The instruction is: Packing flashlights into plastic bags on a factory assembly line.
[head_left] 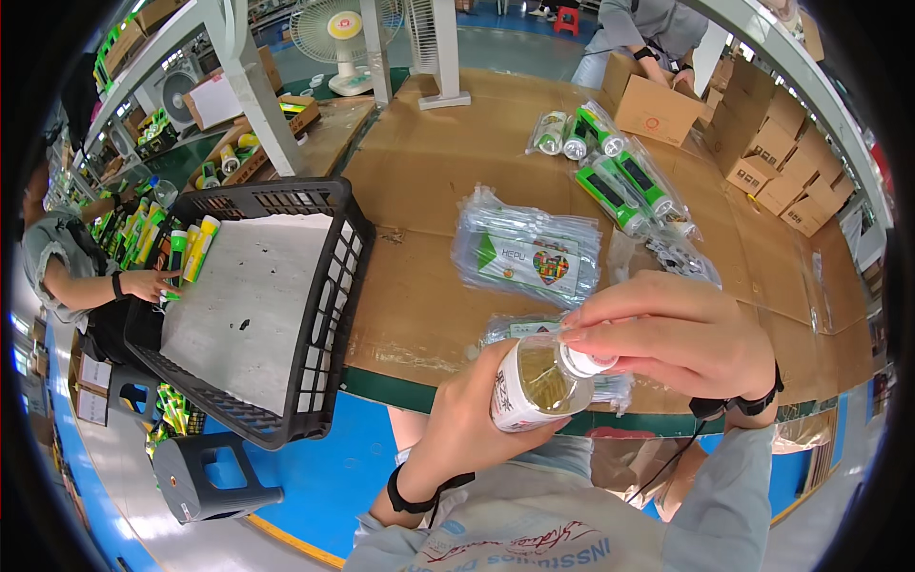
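A clear drink bottle [541,379] with a white label and yellowish liquid is tilted in front of me. My left hand [467,412] wraps round its body. The fingers of my right hand [667,334] pinch the white cap [583,362] at the bottle's top; whether the cap is on the neck or loose I cannot tell. Beyond the bottle lies a stack of printed clear plastic bags [529,250]. A second pile of such bags [519,329] is partly hidden behind the bottle and my hands.
A black plastic crate [324,315] holding several yellow and green tubes [198,250] stands at the left, with a co-worker's hand [148,284] at it. Bagged green and black cylinders [615,191] lie at the back right near a cardboard box [658,107]. A grey stool [210,477] stands below.
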The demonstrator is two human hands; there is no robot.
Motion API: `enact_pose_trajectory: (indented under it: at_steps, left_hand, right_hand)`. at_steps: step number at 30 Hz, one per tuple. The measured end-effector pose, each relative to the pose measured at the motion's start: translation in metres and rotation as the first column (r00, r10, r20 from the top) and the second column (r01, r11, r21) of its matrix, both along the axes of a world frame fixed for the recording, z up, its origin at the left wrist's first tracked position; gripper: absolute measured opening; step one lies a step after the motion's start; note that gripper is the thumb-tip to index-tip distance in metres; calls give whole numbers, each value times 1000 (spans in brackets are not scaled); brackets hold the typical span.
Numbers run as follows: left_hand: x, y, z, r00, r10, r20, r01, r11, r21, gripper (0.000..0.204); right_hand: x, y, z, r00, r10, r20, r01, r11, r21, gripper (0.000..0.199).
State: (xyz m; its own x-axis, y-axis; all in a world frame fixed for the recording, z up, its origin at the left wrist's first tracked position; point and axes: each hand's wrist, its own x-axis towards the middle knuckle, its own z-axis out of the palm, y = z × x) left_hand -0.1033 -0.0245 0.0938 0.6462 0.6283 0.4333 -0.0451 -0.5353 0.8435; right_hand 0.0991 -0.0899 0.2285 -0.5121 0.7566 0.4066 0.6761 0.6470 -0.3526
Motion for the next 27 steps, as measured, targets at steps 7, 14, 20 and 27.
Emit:
enact_pose_trajectory:
  at_steps: [7, 14, 20, 27]
  left_hand:
    - [-4, 12, -2, 982, -189, 19, 190, 974, -120, 76]
    - [3, 17, -1, 988, -155, -21, 153, 986, -63, 71]
    - [1, 22, -1, 993, -114, 3, 114, 991, -65, 79]
    - [0, 29, -3, 995, -91, -41, 92, 995, 33, 81]
  right_hand:
    - [8, 14, 6, 997, 49, -52, -59, 975, -214, 27]
    - [-1, 17, 4, 941, -97, 325, 104, 995, -7, 42]
    - [0, 23, -6, 983, -163, 85, 159, 986, 60, 41]
    - [2, 25, -1, 970, -134, 201, 147, 988, -54, 33]
